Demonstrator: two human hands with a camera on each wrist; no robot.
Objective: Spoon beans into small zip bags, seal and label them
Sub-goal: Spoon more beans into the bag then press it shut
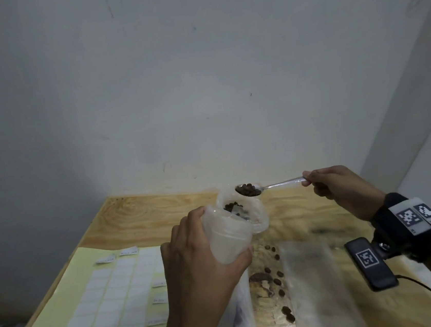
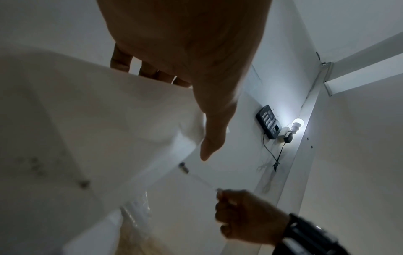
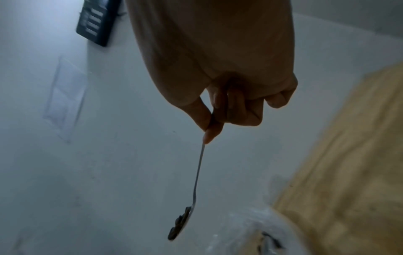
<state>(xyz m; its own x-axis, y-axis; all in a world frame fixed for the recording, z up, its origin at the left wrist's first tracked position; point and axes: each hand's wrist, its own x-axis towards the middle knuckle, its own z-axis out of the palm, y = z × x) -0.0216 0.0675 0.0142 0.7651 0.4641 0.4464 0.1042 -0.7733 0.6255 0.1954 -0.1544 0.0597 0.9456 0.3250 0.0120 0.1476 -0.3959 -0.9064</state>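
A pale yellow label sheet (image 1: 63, 301) was laid flat at the left of the wooden table (image 1: 140, 220), its white rectangular labels arranged in a grid, with several loose labels lying on and beside it. To its right, the left hand (image 1: 194, 273) was curled around a small translucent zip bag (image 1: 227, 238), held upright above the table with its mouth open; the thumb was pressed against the bag's front face. In the left wrist view the bag (image 2: 87, 120) appeared as a soft, cloudy film held between thumb and fingers. Directly behind the small bag, a larger clear plastic bag (image 1: 255, 212) holding dark brown beans (image 1: 232, 206) was seen. A thin metal spoon (image 1: 273, 185) was held level above both bags, its bowl heaped with rounded dark beans (image 1: 248, 189). Scattered beans (image 1: 276, 280) were strewn on the table below, beside a flat clear bag (image 1: 319, 286). The handle end of the spoon was pinched between thumb and forefinger of the right hand (image 1: 341, 189), the remaining fingers being curled. In the right wrist view the spoon (image 3: 197, 179) was seen as a slim straight shaft.
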